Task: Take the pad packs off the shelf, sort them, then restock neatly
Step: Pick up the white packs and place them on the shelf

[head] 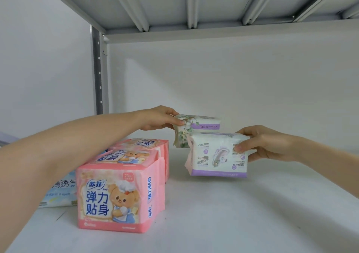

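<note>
My left hand (161,119) pinches the upper left corner of a white pad pack with green leaves and a purple band (196,125), held above the white shelf (252,214). In front of it my right hand (260,143) grips the right side of a white and purple pad pack (216,155), its back face with small print towards me. Both packs hang in the air, the nearer one partly covering the farther one. Pink pad packs with a bear picture stand on the shelf at the left: one at the front (118,198) and more behind it (141,148).
A light blue pad pack (62,192) lies flat at the far left, partly behind my left forearm. A perforated metal upright (98,72) stands at the shelf's back left corner. The underside of the upper shelf (194,4) spans the top. A white wall closes the back.
</note>
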Demonstrator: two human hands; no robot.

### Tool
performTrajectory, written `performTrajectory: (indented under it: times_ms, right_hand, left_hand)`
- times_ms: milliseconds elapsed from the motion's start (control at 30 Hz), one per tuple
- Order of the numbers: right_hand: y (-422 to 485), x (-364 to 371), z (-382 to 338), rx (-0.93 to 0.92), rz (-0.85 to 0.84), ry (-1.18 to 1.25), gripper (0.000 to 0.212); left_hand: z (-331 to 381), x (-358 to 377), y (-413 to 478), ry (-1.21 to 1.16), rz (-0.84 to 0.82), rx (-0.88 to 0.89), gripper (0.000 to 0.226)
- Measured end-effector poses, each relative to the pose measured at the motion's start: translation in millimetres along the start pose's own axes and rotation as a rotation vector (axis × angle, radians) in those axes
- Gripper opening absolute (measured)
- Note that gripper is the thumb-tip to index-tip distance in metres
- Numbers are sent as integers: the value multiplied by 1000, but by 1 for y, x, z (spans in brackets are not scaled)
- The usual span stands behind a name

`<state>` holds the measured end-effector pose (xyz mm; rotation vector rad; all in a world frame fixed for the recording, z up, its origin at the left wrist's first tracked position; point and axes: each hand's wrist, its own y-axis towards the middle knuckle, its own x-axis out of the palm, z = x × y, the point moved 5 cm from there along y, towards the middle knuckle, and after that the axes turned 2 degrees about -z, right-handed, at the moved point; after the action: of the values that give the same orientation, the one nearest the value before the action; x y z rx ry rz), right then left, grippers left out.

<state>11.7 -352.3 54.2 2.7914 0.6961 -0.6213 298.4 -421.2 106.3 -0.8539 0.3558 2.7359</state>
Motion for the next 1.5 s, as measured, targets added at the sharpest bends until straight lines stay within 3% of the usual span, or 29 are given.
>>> performTrajectory:
  times_ms: [567,700,967,1133,1200,1333,1500]
  right_hand:
    - [11,-10,24,43,-45,48,62]
    - [12,-8,24,48,-56,82,66]
    - [20,4,22,68,-28,120,96]
    - [29,15,17,51,-52,120,85]
    - [34,22,15,33,-86,110,74]
    - [45,29,15,14,-67,144,74]
    - [54,36,14,-17,-60,149,59]
  left_hand:
    - [-36,10,14,69,-237,-200,52]
    - [-32,12,15,41,-276,-237,51]
    - [-34,15,23,-12,-305,-245,46]
    - [-37,11,28,-46,-333,-248,40]
    - [-36,12,25,-79,-382,-265,54]
    - [-32,14,15,-76,-519,-273,107]
    - [-33,12,-1,-10,-572,-267,118]
